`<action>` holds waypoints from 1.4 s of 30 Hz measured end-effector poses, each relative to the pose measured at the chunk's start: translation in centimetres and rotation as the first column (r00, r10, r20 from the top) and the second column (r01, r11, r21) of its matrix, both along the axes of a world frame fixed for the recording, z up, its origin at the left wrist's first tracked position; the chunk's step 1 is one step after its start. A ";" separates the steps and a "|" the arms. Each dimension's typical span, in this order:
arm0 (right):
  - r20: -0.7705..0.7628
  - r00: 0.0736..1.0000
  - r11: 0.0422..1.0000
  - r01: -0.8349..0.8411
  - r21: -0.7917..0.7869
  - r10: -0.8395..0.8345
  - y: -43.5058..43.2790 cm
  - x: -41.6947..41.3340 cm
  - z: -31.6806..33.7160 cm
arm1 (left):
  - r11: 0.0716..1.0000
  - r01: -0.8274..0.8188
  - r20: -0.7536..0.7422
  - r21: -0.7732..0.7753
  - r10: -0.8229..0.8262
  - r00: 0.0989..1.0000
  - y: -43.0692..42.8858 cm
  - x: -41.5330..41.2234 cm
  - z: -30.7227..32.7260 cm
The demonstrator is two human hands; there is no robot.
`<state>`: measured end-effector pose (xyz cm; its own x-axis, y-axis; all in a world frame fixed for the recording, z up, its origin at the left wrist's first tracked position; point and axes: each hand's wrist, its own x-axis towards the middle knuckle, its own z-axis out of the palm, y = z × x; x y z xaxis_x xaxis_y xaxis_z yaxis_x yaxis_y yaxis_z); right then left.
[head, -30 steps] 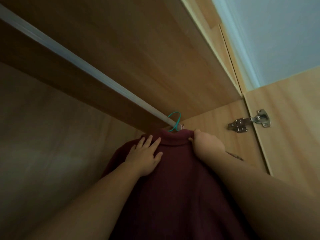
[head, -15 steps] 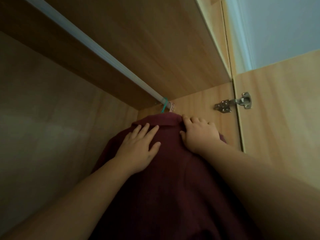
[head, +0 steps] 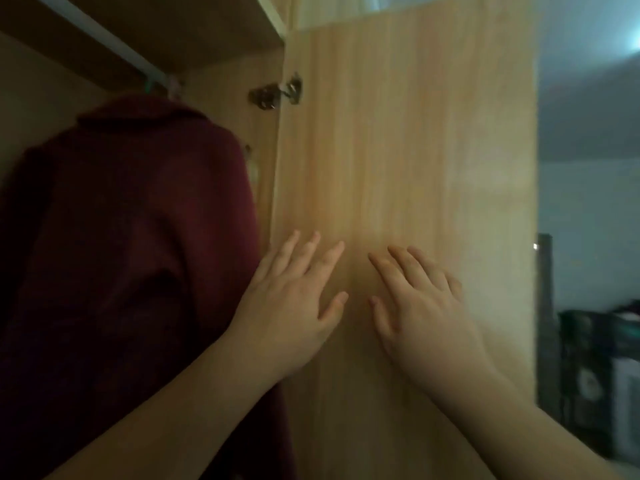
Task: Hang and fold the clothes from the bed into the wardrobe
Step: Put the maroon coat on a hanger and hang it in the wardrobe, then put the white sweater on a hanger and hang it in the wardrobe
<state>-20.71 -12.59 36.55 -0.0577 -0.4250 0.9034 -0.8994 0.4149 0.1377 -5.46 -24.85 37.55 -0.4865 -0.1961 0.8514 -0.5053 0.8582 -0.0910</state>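
Note:
A dark red garment (head: 131, 237) hangs inside the wardrobe on the left, from a hanger whose teal hook (head: 149, 85) sits on the pale rail (head: 104, 34). My left hand (head: 291, 303) is open with fingers spread, just right of the garment's edge, in front of the wardrobe door (head: 408, 133). My right hand (head: 422, 306) is open too, beside it, also before the door. Neither hand holds anything.
The open light-wood door fills the middle, with a metal hinge (head: 277, 93) at its top left. A wooden shelf (head: 194, 26) runs above the rail. Dark furniture (head: 595, 375) stands at the far right in a dim room.
Both hands left the garment's collar and shoulders and dropped down to the right, in front of the door. The view swung right and down; the garment stays hanging.

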 end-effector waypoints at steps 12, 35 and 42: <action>0.390 0.773 0.863 0.406 0.302 -0.500 32.7 -16.3 -22.8 | 0.859 0.352 0.252 0.372 -0.458 0.853 24.5 -24.1 -23.1; 0.635 0.141 0.622 0.444 0.645 -0.759 55.9 -37.1 -45.7 | 0.678 0.257 0.557 0.688 -0.721 0.411 43.6 -54.4 -49.6; 0.671 0.103 0.661 0.331 0.673 -0.735 54.2 -48.2 -49.8 | 0.668 0.155 0.592 0.728 -0.726 0.351 42.8 -64.9 -53.4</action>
